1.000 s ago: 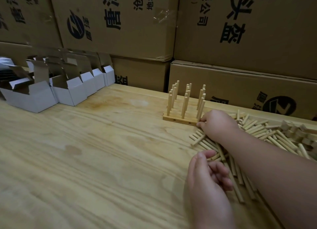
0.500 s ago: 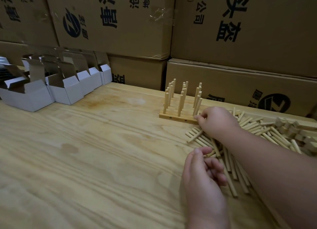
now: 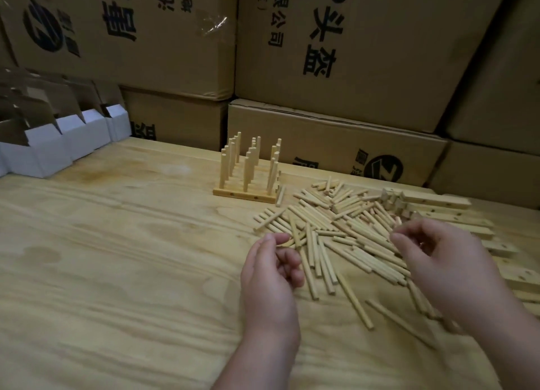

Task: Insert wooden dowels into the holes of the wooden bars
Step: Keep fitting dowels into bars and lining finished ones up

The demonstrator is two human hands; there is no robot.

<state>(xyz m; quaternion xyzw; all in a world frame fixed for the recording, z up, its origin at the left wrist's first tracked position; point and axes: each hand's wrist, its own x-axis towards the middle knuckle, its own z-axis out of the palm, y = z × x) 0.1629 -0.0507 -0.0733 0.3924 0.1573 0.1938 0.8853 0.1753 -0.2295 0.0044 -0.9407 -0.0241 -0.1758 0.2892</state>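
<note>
Hovering low in the frame, the left hand (image 3: 270,275) and right hand (image 3: 447,268) have loosely curled fingers holding nothing, above the scattered dowels (image 3: 336,232) at centre right. Drilled wooden bars (image 3: 438,201) lie at right. Farther back, at centre, a bar with upright dowels (image 3: 248,170) stands on the table (image 3: 117,258).

We cannot tell whether the right hand (image 3: 447,261) holds anything: its curled fingers (image 3: 409,237) are blurred and hide their own tips. Dowels of the loose pile (image 3: 336,229) vanish beneath that hand. Right of the pile, the wooden bars (image 3: 444,202) run off the picture's edge (their count stays unclear). Left of the pile, the white cartons (image 3: 43,147) are also cropped.
</note>
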